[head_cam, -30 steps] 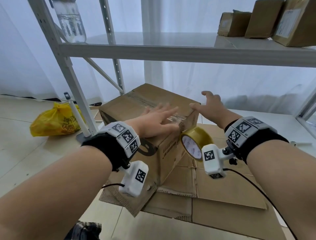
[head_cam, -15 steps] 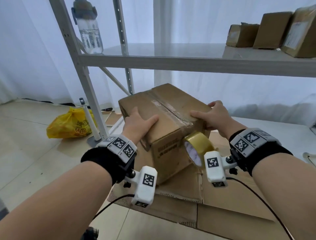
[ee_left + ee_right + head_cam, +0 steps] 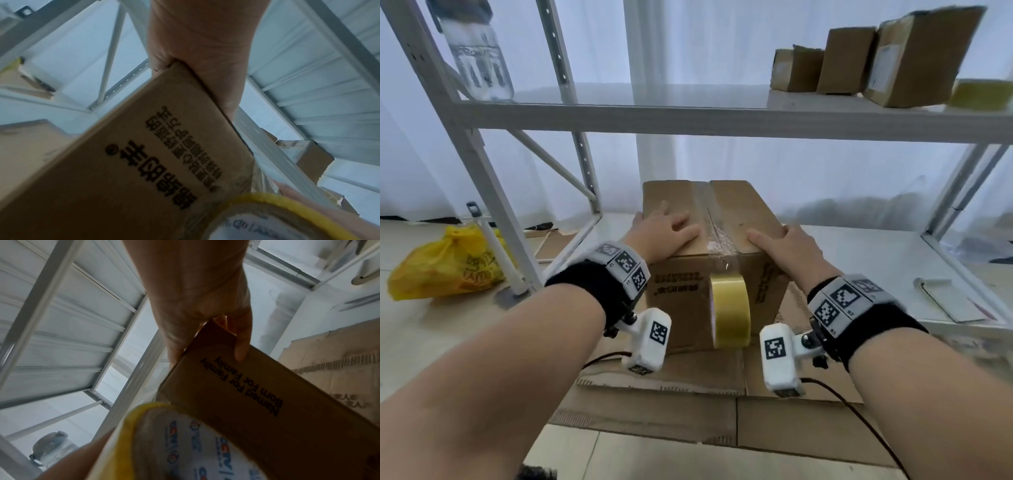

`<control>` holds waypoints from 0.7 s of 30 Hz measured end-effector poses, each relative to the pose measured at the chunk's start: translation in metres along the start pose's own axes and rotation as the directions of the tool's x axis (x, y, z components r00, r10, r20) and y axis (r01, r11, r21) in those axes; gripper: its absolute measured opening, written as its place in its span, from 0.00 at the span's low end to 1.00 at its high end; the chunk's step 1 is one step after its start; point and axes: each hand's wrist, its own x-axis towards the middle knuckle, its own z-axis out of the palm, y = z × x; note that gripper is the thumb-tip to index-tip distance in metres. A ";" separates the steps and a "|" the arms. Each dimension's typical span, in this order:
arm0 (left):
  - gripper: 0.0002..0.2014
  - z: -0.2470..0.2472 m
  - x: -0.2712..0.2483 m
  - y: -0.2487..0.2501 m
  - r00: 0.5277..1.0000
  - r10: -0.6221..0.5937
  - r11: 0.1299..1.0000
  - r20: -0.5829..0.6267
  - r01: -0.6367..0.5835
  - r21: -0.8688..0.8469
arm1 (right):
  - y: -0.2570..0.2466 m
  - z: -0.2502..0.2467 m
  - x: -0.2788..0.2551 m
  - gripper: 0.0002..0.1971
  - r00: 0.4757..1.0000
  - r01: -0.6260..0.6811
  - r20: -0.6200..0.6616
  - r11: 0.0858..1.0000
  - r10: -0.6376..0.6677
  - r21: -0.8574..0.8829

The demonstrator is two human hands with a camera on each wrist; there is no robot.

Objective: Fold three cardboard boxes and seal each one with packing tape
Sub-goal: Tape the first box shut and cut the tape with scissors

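A sealed brown cardboard box [image 3: 739,212] stands on flattened cardboard, with clear tape along its top seam. My left hand [image 3: 664,229] lies on the left half of the top, fingers spread and fairly straight. My right hand [image 3: 780,243] grips the top right corner, thumb on top and fingers down the right side. A yellow packing tape roll [image 3: 729,308] hangs against the front face, joined to the box by a strip of tape. The left wrist view shows the printed box face [image 3: 123,162] and the tape roll [image 3: 267,219]. The right wrist view shows a finger [image 3: 240,344] on the box side [image 3: 267,402].
Flattened cardboard sheets [image 3: 654,411] cover the floor in front of me. A white metal rack [image 3: 722,120] spans above the box; its upper shelf carries several small boxes [image 3: 893,61] and a water bottle [image 3: 479,61]. A yellow plastic bag [image 3: 445,263] lies at the left.
The box has turned from corner-on to square with me. My left hand went from the near corner to the top; my right hand stayed at the right edge. The tape roll swung along.
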 end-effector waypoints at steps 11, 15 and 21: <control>0.27 0.023 -0.017 0.009 0.942 0.329 0.906 -0.061 -0.297 0.301 | -0.004 0.011 -0.014 0.49 0.991 -0.054 -0.120 0.996 0.062 0.070; 0.29 0.025 -0.023 0.010 0.943 0.331 0.909 -0.028 -0.311 0.279 | 0.000 0.013 -0.036 0.40 0.959 -0.064 -0.272 0.996 0.078 0.059; 0.29 0.019 -0.015 0.014 0.945 0.327 0.907 0.014 -0.318 0.276 | -0.014 0.013 -0.067 0.24 0.987 0.064 0.140 0.988 -0.084 0.140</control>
